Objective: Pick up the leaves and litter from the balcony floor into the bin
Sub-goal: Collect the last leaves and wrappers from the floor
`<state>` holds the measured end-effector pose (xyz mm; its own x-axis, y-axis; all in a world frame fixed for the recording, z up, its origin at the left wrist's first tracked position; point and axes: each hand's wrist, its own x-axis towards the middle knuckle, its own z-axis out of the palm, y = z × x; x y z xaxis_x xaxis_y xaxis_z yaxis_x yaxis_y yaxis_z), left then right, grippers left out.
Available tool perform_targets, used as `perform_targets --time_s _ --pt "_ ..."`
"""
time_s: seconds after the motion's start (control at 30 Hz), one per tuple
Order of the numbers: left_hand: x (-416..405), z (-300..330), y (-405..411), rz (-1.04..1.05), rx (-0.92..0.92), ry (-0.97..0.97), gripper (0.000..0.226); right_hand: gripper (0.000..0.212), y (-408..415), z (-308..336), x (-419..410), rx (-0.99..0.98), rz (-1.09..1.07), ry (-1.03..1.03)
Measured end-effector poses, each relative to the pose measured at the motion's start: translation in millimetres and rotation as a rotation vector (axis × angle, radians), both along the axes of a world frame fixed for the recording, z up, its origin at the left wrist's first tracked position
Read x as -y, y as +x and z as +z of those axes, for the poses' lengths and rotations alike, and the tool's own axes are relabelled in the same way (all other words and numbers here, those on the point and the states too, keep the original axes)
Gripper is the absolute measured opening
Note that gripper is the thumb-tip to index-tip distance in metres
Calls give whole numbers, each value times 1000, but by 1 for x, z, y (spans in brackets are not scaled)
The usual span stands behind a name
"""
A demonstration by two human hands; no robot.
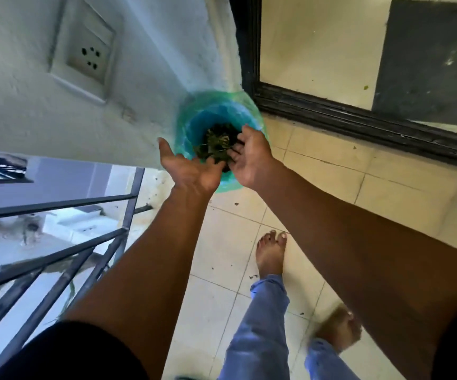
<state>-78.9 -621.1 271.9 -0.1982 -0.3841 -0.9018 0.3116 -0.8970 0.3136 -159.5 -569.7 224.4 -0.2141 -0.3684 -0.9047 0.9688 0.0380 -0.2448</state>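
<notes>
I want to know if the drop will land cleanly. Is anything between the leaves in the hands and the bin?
Nothing visible. Both hands, left and right, hold the leaves right over the open bin; only its bag liner rings the mouth.

No text, label, brand, number or sign can be read anywhere in view. The socket plate on the wall shows only pin holes and a plain switch, and the bin liner carries no printing.

Your arms are bare below short black sleeves at the frame's bottom corners. You wear light blue trousers at lower centre, and your feet are bare.
</notes>
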Motion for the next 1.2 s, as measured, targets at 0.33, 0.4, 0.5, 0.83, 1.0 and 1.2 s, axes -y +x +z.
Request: perform_targets --time_s 0.33,0.4,0.5,0.83,1.0,1.2 --pt "-51 -28 18 -392 134 -104 78 44 -26 0 -136 -123 136 -96" --pt "-86 -41 19 -638 207 -121 69 37 -29 -12 -203 -212 202 0" --pt "-147 -55 19 -1070 318 -158 37 30 -17 -32 -317 -272 201 149" --pt "-401 -117 35 -2149 390 -248 17 22 179 -140 -656 -142 192 929" --pt "-493 -177 63 -2385 425 -221 31 42 275 -196 -688 -146 353 923" --pt "-510 -249 82 -2551 445 -229 36 69 301 -277 -656 -341 467 899"
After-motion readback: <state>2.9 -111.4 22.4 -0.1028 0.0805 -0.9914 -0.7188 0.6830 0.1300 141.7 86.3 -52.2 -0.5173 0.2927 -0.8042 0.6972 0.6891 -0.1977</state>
